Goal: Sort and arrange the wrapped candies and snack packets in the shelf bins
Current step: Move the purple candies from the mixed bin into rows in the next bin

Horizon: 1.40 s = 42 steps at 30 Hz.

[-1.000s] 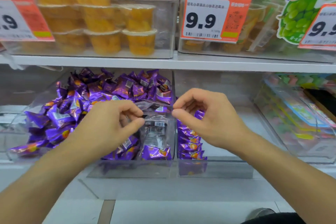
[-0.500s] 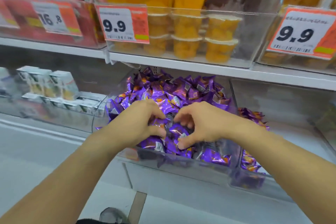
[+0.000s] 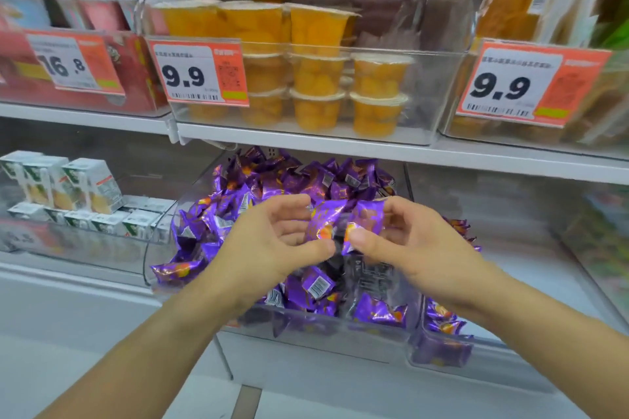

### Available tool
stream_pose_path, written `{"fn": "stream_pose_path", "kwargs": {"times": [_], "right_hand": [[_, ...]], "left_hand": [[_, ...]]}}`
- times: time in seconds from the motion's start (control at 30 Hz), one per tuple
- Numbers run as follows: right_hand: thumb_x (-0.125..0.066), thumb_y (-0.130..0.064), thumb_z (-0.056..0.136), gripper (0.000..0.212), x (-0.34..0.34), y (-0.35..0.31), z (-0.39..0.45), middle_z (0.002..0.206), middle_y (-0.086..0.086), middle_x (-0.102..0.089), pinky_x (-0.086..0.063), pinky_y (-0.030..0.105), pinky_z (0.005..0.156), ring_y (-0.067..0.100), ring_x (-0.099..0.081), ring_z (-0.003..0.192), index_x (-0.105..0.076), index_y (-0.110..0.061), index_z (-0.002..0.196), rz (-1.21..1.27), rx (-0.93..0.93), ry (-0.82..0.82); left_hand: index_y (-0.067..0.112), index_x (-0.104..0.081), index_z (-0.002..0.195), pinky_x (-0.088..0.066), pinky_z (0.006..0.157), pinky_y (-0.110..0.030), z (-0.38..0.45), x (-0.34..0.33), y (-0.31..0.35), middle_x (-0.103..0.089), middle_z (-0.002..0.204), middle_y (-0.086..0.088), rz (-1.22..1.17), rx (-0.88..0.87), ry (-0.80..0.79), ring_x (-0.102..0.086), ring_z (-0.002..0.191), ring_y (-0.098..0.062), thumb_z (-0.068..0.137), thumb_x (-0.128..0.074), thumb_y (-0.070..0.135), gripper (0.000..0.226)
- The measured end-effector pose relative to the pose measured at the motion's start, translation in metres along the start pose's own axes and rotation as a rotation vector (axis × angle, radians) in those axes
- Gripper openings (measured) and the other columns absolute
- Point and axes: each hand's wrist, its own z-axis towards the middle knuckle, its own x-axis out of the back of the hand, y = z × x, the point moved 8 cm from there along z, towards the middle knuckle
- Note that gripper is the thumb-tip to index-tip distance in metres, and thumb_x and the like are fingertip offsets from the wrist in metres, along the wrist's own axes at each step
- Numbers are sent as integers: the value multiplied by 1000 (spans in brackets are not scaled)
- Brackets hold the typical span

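Hands over the clear bin (image 3: 340,330) of purple candies.
I see my left hand (image 3: 272,241) and right hand (image 3: 408,241) each pinching one purple candy (image 3: 323,221) above that bin.

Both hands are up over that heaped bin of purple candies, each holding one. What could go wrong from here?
1. The clear bin is heaped with purple wrapped candies; dropping more on top might spill some over its low front wall.
2. The left hand and right hand each pinch a candy only by fingertips, so a grip may slip.
3. The narrow neighbouring bin holds similar purple packets; mixing seems easy.
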Motion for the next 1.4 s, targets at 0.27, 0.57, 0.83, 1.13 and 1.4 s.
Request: {"fn": "stream_pose_path", "kwargs": {"times": [0.27, 0.57, 0.83, 1.13, 1.4], "right_hand": [[-86, -26, 55, 52, 61, 3, -49, 70, 17, -70, -54, 34, 47, 34, -66, 51, -60, -2, 93, 187, 55, 307], [-93, -3, 56, 41, 112, 6, -71, 87, -1, -71, -59, 45, 67, 22, -70, 73, -78, -28, 84, 24, 181, 530], [-61, 13, 84, 56, 100, -2, -79, 117, -4, -53, -52, 12, 74, 17, -65, 79, -73, -32, 115, -192, 321, 400], [-84, -28, 71, 41, 113, 14, -74, 101, 2, -71, -59, 56, 76, 29, -69, 81, -69, -29, 110, 124, 121, 373], [-89, -15, 59, 38, 110, 30, -71, 86, 22, -73, -60, 44, 77, 32, -68, 72, -64, -4, 86, 463, -105, 306]], "left_hand": [[13, -57, 100, -55, 70, -27, 0, -85, 14, -72, 83, -3, -28, -45, -218, -67, 75, -16, 58, -88, 13, 52], [14, -54, 125, -59, 80, -31, -1, -142, 19, -73, 109, -8, -88, 3, -377, -70, 94, -25, 71, -74, 9, 57], [8, -64, 120, -50, 93, -40, -3, -156, 19, -76, 100, -10, -359, 86, -303, -72, 95, -26, 78, -75, 22, 46], [4, -63, 116, -55, 82, -21, -2, -138, 24, -76, 105, -7, -145, -65, -251, -73, 98, -22, 82, -67, 2, 34], [-2, -71, 102, -54, 96, -47, -1, -131, 16, -74, 103, -21, -360, 95, -138, -67, 105, -40, 95, -56, 7, 19]]}}
